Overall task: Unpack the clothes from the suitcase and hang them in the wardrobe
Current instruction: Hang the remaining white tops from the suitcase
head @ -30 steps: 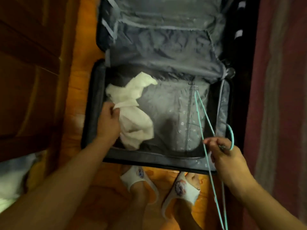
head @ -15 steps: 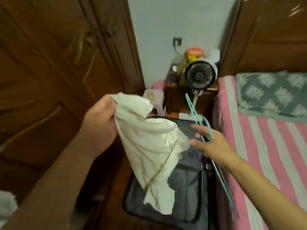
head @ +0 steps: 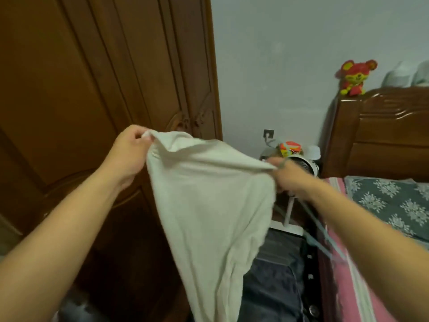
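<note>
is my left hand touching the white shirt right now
Touching. The head view shows the left hand pinching the top edge of the white shirt, fingers curled over the fabric.

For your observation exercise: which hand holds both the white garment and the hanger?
The right hand: it grips the white garment and blue hanger; the left hand holds cloth only.

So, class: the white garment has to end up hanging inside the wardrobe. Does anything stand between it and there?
Yes. The wardrobe's wooden doors are shut, left of the white garment stretched between the left hand and right hand. The hanger is not yet in it.
</note>
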Demonstrator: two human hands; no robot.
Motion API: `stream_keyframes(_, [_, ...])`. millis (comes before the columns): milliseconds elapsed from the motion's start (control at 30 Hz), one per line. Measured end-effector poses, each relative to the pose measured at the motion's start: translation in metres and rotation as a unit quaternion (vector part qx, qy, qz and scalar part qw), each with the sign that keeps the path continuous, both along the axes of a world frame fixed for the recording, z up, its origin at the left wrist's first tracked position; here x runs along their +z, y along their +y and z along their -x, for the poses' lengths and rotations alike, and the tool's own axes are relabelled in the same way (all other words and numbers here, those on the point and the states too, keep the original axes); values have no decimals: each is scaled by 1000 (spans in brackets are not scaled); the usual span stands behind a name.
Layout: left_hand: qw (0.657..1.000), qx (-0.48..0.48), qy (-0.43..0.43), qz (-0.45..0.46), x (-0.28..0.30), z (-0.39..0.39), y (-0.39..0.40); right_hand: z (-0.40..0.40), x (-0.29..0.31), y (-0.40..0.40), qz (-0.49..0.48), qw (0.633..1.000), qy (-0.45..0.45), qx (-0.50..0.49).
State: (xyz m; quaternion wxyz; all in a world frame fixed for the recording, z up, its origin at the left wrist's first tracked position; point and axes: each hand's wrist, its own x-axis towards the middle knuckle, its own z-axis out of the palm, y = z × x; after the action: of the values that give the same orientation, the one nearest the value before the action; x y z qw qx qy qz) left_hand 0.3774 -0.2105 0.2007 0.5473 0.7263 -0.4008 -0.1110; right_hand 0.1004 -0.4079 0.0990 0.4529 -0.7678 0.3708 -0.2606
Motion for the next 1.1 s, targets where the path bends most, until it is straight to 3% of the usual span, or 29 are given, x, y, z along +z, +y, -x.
stream_keyframes(67, [995, 80, -25, -62, -16, -31, 4, 18, 29, -15, 68, 996, 57, -15])
stream_keyframes(200, [988, 64, -31, -139, -40, -56, 2, 10, 58, -21, 129, 985, 114, -13])
stream_keyframes(300, [991, 53, -9, -122, -47, -54, 4, 11, 50, -23, 85, 991, 101, -30])
stream_keyframes(433, [992, -14, 62, -109, -46, -43, 3, 16, 36, -14, 35, 988, 153, -12])
stream_keyframes(500, [993, -17, 111, 31, -6, -38, -11, 8, 51, -5, -14, 995, 93, -33])
stream_keyframes(567, [980, -62, 137, 130, 38, -36, -17, 0, 81, -5, -118, 987, -51, -91])
stream_keyframes(633, [999, -29, 31, 12, 14, -30, -10, -5, 117, -7, -195, 958, -153, -142])
stream_keyframes(667, [998, -11, -19, -65, -33, -15, -1, -6, 132, -9, -214, 945, -190, -160])
stream_keyframes(700, [989, -15, -13, -145, -96, 5, 7, -7, 141, -13, -223, 935, -211, -178])
stream_keyframes(767, [956, -73, 141, -247, -218, 48, 23, -6, 143, -16, -219, 932, -211, -199])
stream_keyframes(833, [921, -119, 260, -265, -299, 75, 33, -4, 134, -21, -207, 935, -190, -218])
stream_keyframes(933, [871, -76, 459, -156, -281, 70, 25, 26, 113, -29, -105, 950, -97, -276])
stream_keyframes(1100, [828, -117, 548, -23, -164, 53, 24, 68, 39, -11, -29, 979, 102, -174])
